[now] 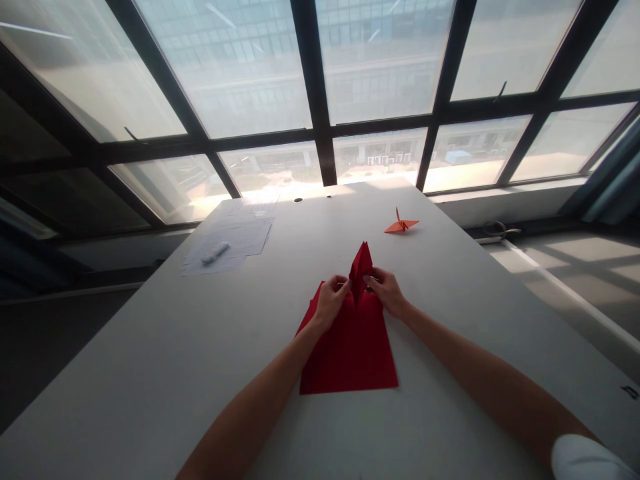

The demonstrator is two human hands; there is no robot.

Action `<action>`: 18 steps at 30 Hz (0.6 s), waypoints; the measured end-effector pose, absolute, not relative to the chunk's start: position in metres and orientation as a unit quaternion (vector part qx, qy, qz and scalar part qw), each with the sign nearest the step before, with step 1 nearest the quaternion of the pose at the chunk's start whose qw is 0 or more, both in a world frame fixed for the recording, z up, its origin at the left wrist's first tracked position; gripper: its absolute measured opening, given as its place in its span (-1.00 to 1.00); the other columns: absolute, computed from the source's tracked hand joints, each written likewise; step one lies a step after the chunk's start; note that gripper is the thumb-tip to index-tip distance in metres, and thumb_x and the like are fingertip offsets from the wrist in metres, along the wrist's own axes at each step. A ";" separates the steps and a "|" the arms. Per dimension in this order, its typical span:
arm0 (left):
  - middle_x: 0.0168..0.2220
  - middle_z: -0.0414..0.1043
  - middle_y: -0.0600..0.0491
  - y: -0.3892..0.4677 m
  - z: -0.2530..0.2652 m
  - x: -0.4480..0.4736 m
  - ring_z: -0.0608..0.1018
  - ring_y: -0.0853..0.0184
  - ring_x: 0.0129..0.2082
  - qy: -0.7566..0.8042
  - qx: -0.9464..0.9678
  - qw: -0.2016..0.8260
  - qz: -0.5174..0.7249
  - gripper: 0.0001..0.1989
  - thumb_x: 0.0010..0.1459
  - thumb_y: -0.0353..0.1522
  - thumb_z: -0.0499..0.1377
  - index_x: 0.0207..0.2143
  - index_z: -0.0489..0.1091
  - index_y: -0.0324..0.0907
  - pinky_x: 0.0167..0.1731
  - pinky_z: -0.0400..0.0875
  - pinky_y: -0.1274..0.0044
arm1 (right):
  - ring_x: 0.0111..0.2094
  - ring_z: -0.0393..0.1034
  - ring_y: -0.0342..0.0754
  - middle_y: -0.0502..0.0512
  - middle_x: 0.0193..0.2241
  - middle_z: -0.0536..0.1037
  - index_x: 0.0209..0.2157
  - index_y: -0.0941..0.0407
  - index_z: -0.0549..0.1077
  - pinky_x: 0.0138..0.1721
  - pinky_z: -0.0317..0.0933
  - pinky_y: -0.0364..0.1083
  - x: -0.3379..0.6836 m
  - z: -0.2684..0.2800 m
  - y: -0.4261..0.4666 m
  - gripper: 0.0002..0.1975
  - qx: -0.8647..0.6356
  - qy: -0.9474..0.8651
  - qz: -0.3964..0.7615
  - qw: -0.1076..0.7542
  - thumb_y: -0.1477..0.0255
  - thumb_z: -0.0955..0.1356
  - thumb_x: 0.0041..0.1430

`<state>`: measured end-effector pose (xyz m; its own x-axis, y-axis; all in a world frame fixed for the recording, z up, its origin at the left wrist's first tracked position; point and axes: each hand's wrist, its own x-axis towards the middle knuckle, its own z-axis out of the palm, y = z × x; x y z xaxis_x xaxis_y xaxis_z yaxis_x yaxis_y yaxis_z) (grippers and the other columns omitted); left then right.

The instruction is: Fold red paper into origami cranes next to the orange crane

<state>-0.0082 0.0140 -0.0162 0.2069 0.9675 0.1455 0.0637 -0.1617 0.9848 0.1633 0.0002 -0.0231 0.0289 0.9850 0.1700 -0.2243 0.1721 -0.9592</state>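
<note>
A piece of folded red origami paper (361, 270) stands tilted up between my two hands, its narrow points facing away from me. My left hand (332, 300) pinches its left side between thumb and fingers. On the right side, my right hand (387, 288) grips the same folded piece, with thumb in front and fingers partly hidden behind. Beneath both hands lie flat sheets of red paper (350, 353), one turned a little at the left edge. Farther off to the right sits a finished orange paper crane (401, 225).
The white table (225, 360) reaches toward large windows with dark frames (320, 87). Printed white sheets (240, 230) lie at the far left, with a whitish tube-like object (215, 253) on them. A cable (495, 229) lies beyond the right edge.
</note>
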 end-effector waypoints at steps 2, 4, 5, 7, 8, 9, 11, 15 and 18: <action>-0.41 0.45 0.05 0.013 -0.017 -0.008 0.49 0.38 -0.44 0.421 0.610 0.474 0.476 -0.71 0.15 -0.14 0.22 -0.36 0.41 -0.21 -0.40 0.38 0.57 | -0.49 0.29 -0.17 0.03 -0.41 0.53 -0.25 0.15 0.52 -0.44 0.18 -0.14 0.164 -0.024 0.001 -0.69 -0.399 -0.472 0.509 0.599 0.21 0.43 0.07; -0.40 0.45 0.05 0.013 -0.017 -0.007 0.49 0.38 -0.42 0.415 0.607 0.470 0.488 -0.72 0.15 -0.16 0.23 -0.33 0.41 -0.21 -0.38 0.39 0.56 | -0.49 0.28 -0.17 0.03 -0.42 0.53 -0.27 0.15 0.52 -0.44 0.18 -0.15 0.165 -0.025 0.001 -0.69 -0.399 -0.472 0.509 0.599 0.21 0.44 0.06; -0.38 0.46 0.04 0.012 -0.017 -0.007 0.50 0.37 -0.40 0.409 0.603 0.475 0.493 -0.73 0.15 -0.17 0.23 -0.28 0.42 -0.21 -0.36 0.41 0.55 | -0.49 0.28 -0.17 0.03 -0.42 0.53 -0.27 0.15 0.52 -0.44 0.19 -0.15 0.165 -0.024 0.001 -0.69 -0.397 -0.473 0.510 0.599 0.21 0.44 0.06; -0.33 0.48 0.02 0.011 -0.015 -0.006 0.53 0.34 -0.35 0.390 0.595 0.496 0.497 -0.70 0.16 -0.18 0.23 -0.17 0.42 -0.20 -0.31 0.45 0.52 | -0.49 0.29 -0.17 0.03 -0.42 0.53 -0.25 0.15 0.53 -0.44 0.20 -0.15 0.164 -0.023 0.000 -0.70 -0.390 -0.475 0.515 0.597 0.22 0.44 0.07; -0.30 0.49 0.01 0.010 -0.014 -0.006 0.54 0.33 -0.32 0.382 0.593 0.508 0.495 -0.68 0.16 -0.19 0.23 -0.13 0.42 -0.20 -0.29 0.46 0.50 | -0.48 0.30 -0.16 0.03 -0.41 0.54 -0.24 0.15 0.53 -0.43 0.21 -0.15 0.164 -0.022 0.000 -0.70 -0.385 -0.477 0.517 0.597 0.22 0.44 0.08; -0.29 0.50 0.00 0.009 -0.013 -0.006 0.55 0.31 -0.31 0.375 0.592 0.518 0.490 -0.67 0.16 -0.19 0.23 -0.11 0.42 -0.20 -0.28 0.47 0.49 | -0.47 0.31 -0.16 0.04 -0.40 0.54 -0.24 0.14 0.53 -0.42 0.22 -0.14 0.164 -0.021 -0.001 -0.70 -0.379 -0.480 0.519 0.597 0.22 0.44 0.08; -0.28 0.51 -0.01 0.008 -0.011 -0.006 0.56 0.30 -0.30 0.371 0.594 0.522 0.487 -0.67 0.14 -0.19 0.25 -0.13 0.43 -0.21 -0.26 0.47 0.48 | -0.44 0.34 -0.14 0.05 -0.39 0.55 -0.25 0.14 0.53 -0.40 0.24 -0.14 0.163 -0.020 -0.001 -0.71 -0.373 -0.485 0.519 0.597 0.23 0.44 0.08; -0.26 0.47 0.01 0.008 -0.011 -0.005 0.54 0.34 -0.27 0.376 0.611 0.478 0.507 -0.72 0.07 -0.24 0.32 -0.23 0.41 -0.19 -0.25 0.45 0.53 | -0.42 0.36 -0.11 0.07 -0.39 0.56 -0.27 0.14 0.53 -0.40 0.26 -0.13 0.161 -0.023 -0.001 -0.72 -0.377 -0.498 0.500 0.600 0.24 0.46 0.05; -0.26 0.44 0.02 0.008 -0.012 -0.003 0.53 0.35 -0.27 0.378 0.622 0.456 0.512 -0.74 0.04 -0.28 0.33 -0.26 0.36 -0.17 -0.33 0.45 0.56 | -0.48 0.33 -0.13 0.04 -0.45 0.53 -0.31 0.14 0.53 -0.44 0.22 -0.13 0.159 -0.028 0.002 -0.75 -0.374 -0.520 0.480 0.598 0.26 0.46 0.04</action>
